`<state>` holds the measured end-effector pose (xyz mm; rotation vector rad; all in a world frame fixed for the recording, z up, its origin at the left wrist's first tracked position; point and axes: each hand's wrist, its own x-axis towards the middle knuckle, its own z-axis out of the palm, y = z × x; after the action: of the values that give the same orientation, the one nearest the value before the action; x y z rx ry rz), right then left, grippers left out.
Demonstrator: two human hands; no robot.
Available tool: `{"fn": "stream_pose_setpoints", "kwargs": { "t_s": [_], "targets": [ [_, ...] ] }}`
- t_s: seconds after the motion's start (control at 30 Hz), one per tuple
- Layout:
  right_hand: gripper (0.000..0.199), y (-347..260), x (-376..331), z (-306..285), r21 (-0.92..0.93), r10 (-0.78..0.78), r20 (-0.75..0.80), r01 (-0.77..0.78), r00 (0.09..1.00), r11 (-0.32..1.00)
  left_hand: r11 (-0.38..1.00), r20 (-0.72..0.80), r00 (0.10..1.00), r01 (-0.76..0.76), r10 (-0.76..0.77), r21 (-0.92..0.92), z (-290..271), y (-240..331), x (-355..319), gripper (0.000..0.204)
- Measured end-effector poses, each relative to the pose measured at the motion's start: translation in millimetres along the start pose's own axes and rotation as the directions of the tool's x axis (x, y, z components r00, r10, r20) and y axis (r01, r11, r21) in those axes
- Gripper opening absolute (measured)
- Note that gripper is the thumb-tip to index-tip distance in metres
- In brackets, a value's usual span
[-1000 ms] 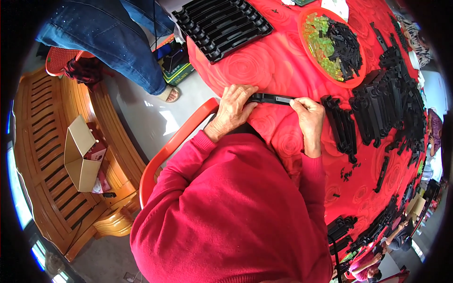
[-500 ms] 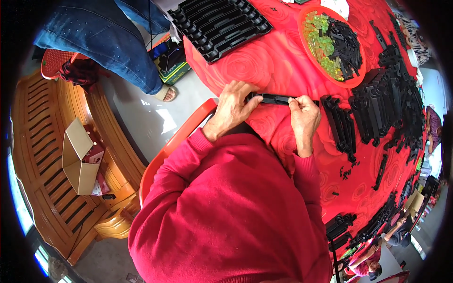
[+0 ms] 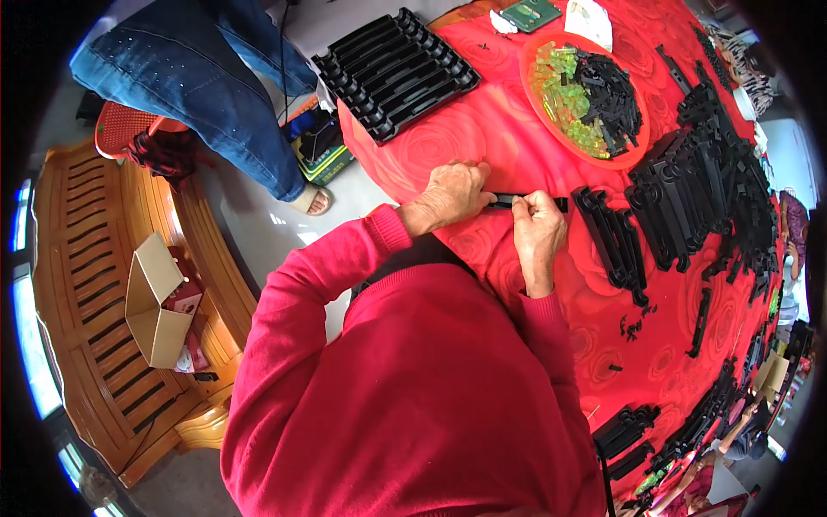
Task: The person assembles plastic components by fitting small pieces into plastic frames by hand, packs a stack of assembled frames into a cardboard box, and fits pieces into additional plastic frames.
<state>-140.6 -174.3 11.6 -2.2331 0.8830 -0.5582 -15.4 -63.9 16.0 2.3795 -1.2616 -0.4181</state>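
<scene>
A long, narrow black plastic strip (image 3: 503,202) lies crosswise between my hands, low over the red tablecloth (image 3: 482,250). My left hand (image 3: 459,193) is wrapped over its left end and hides that part. My right hand (image 3: 539,226) pinches it near the right end between thumb and fingers, and a dark tip shows beyond the fingers. Just right of my right hand stands a row of similar black plastic strips (image 3: 610,241). What the fingertips press on is too small to make out.
A black ribbed tray (image 3: 396,76) stands at the table's far left edge. Beyond my hands, a red basket (image 3: 527,73) holds yellow-green and black pieces. Black parts (image 3: 689,194) crowd the right side, with tiny bits (image 3: 632,326) nearer. A person in jeans (image 3: 207,95) stands at left.
My left hand has turned and slid along the strip toward my right hand, covering more of it. The whole view has shifted slightly.
</scene>
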Motion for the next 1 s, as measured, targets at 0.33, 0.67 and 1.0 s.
{"fn": "stream_pose_setpoints", "kwargs": {
  "t_s": [0.33,0.67,1.0],
  "targets": [
    [0.018,7,-1,-3,0.056,0.009,0.050,-0.012,0.999,0.998,0.991,0.083,0.997,-0.016,0.005,0.133,-1,19,-13,0.028],
    [0.019,0,1,-5,-0.041,0.010,0.100,-0.006,0.995,0.999,0.998,0.055,0.997,0.059,-0.060,0.011,9,6,-15,0.028],
    [0.020,-3,11,-1,-0.162,0.002,0.081,0.011,0.997,0.987,0.926,0.020,0.944,-0.327,0.329,0.187,-16,16,-15,0.032]
  ]
}}
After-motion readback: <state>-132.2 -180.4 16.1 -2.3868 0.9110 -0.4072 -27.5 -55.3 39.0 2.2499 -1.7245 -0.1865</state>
